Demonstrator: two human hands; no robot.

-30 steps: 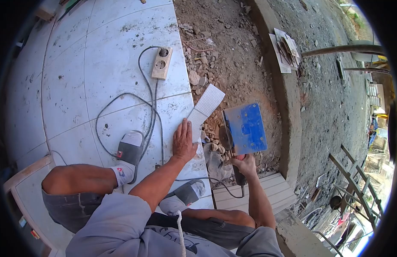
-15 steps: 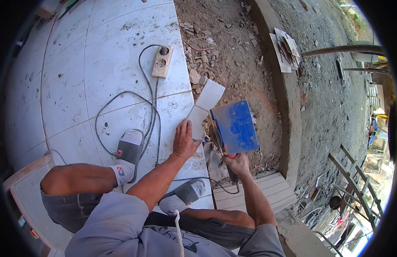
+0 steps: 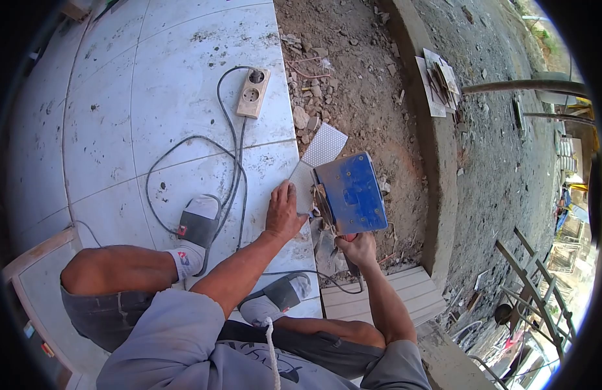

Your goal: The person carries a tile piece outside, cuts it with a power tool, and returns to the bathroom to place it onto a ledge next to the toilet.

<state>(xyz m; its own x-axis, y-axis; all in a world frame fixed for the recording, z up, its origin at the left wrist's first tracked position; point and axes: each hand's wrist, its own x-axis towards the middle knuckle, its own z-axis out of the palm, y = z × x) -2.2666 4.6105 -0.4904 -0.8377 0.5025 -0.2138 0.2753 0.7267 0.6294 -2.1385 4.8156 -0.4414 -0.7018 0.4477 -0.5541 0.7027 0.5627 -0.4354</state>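
Note:
My right hand is wrapped round the dark handle of a corded power cutter. Its wide blue base plate, dotted with screws, faces up over the rubble beside the tiled edge. The blade side lies along the plate's left edge, mostly hidden. My left hand grips a pale tile piece at the floor's edge, with fingers on top and thumb toward the cutter. Just beyond it, a second tile piece with a honeycomb-patterned face juts over the dirt.
A socket block with looped black cable rests on the white tiled floor. Ribbed boards lie near my right forearm. Along the dirt strip runs a concrete curb, with tile offcuts on it. A chair stands at the left.
The blue base plate has tilted and shifted slightly left against the tile pieces. My left hand keeps its hold on the tile. The whole view has moved a little.

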